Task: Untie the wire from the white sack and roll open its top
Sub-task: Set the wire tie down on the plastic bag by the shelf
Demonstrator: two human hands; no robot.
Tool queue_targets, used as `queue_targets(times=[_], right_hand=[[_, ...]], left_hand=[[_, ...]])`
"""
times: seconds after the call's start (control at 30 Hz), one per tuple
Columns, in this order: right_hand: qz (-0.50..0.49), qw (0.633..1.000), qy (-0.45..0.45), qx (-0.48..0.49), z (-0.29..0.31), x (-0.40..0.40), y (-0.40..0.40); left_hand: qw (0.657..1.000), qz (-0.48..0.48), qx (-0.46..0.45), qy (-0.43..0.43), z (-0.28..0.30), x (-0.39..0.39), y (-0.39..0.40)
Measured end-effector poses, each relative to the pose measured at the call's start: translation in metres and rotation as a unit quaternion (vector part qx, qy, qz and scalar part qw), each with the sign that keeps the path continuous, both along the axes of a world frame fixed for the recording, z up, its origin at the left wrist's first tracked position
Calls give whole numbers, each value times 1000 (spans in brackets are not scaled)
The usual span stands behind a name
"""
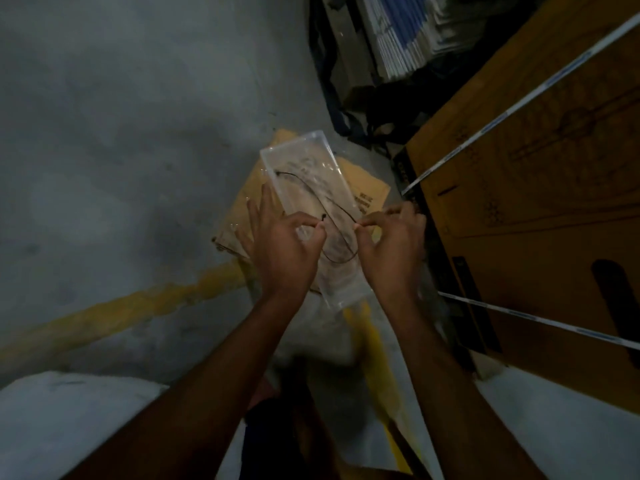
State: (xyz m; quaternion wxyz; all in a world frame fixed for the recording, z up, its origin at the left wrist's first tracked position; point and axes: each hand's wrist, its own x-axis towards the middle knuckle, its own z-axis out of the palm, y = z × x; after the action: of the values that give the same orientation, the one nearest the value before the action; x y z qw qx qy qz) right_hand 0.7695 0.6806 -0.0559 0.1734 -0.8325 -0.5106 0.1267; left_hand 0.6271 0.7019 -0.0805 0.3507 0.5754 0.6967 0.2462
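Observation:
A thin black wire (pixel 313 188) curves across a clear plastic packet (pixel 311 161) that lies over brown paper. My left hand (pixel 280 251) pinches one end of the wire between thumb and forefinger, its other fingers spread. My right hand (pixel 391 244) pinches the wire farther along, near the packet's right edge. Between the two hands the wire hangs in a slack loop. Pale white sack (pixel 322 337) material shows blurred below the hands, between my forearms; its top is hidden by the hands and packet.
Large brown cardboard boxes (pixel 540 188) with white strapping stand close on the right. Stacked white and blue items (pixel 398 32) and dark straps sit at the back. The grey concrete floor (pixel 121 133) has a yellow painted line (pixel 138 303). A white surface (pixel 69 424) lies at lower left.

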Motion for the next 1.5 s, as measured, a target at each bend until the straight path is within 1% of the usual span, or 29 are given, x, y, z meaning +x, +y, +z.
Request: queue_targets(times=[0.1,0.17,0.27,0.33,0.4,0.53,0.57,0.63,0.7,0.73,0.77,0.83,0.9,0.97,1.07,1.1,1.17,1.23,1.33,1.4,1.5], right_hand=[[18,999,-23,-40,-17,4,-5],[44,997,-28,-51,-26,4,-7],[67,995,-31,-66,-37,-1,-7],[71,994,-40,-76,-42,-4,-6],[81,992,-54,-76,-43,-6,-2],[86,991,-65,-75,-42,-10,4],[90,992,-50,-68,-43,-9,4],[103,994,18,-43,-43,-6,2],[119,990,80,-5,-43,-4,-2],[130,987,90,11,-43,-5,-3],[138,986,88,20,-44,-6,-3],[145,986,74,27,-47,-10,1],[149,986,70,39,-50,-15,9],[162,982,89,43,-50,-20,16],[186,972,143,12,-41,-29,19],[191,971,140,9,-36,-33,18],[209,973,101,11,-20,-43,13],[256,964,65,18,-2,-62,6],[352,935,32,31,15,-108,-8],[400,916,21,3,19,-147,-20],[470,881,25,-50,19,-214,-43]], left_hand=[[997,-25,-17,78,-13,0,3],[991,-45,-20,126,-19,-1,5],[979,-68,-3,190,-25,-3,14],[972,-76,11,222,-26,-6,22],[969,-78,21,234,-26,-11,30],[977,-83,11,197,-21,-20,41],[978,-93,8,188,-20,-23,43],[979,-119,15,164,-21,-33,43],[984,-144,20,106,-25,-46,40],[984,-158,20,74,-28,-53,38],[983,-176,21,52,-30,-60,38],[978,-204,22,36,-29,-70,39],[976,-213,24,25,-24,-77,43],[976,-215,27,8,-18,-85,43],[977,-210,28,13,-10,-112,27],[978,-204,31,13,-8,-124,18],[980,-196,32,23,-3,-152,-2],[978,-197,32,55,-4,-184,-24],[981,-170,23,94,-6,-237,-63],[984,-145,10,102,-5,-272,-95],[992,-94,-4,89,-2,-326,-153]])
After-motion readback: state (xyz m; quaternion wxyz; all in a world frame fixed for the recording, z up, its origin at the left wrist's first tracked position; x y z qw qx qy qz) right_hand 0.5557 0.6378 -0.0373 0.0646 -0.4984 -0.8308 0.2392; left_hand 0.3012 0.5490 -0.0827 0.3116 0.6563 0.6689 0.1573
